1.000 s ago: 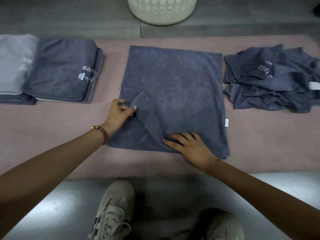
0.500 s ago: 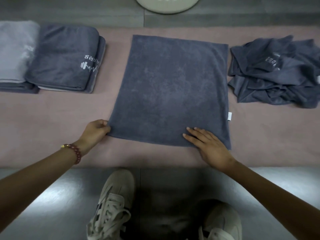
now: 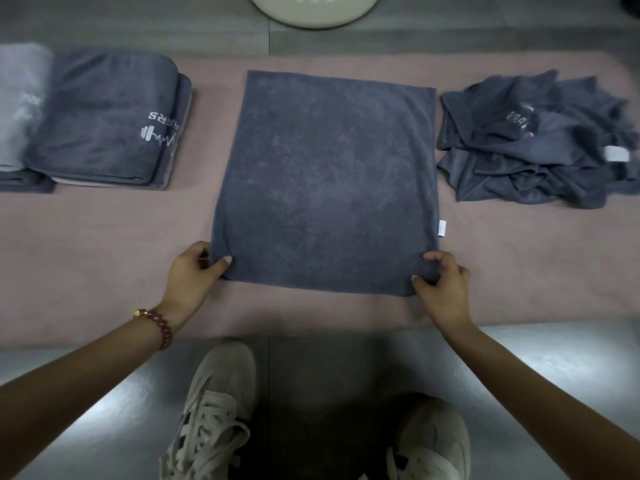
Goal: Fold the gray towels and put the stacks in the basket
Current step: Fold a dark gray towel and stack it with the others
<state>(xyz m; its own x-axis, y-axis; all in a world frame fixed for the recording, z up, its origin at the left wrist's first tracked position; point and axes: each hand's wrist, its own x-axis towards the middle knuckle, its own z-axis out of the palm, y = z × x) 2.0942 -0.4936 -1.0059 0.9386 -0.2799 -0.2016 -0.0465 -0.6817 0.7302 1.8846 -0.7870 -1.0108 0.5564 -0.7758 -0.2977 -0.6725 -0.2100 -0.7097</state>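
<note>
A dark gray towel (image 3: 325,181) lies flat and roughly square in the middle of a pink mat (image 3: 104,244). My left hand (image 3: 194,271) pinches its near left corner. My right hand (image 3: 441,284) pinches its near right corner. A stack of folded gray towels (image 3: 100,119) with a white logo sits at the left. A lighter gray folded stack (image 3: 17,109) lies beside it at the far left edge. A crumpled heap of unfolded gray towels (image 3: 533,140) rests at the right. The white basket (image 3: 311,12) shows only its base at the top edge.
The mat lies on a gray tiled floor (image 3: 519,358). My two white sneakers (image 3: 214,410) stand just below the mat's near edge. A small white tag (image 3: 442,227) sticks out from the flat towel's right side.
The turned-up near left corner has been pulled flat. My left hand moved toward me to that corner. My right hand slid right from the towel's near edge and gripped the near right corner.
</note>
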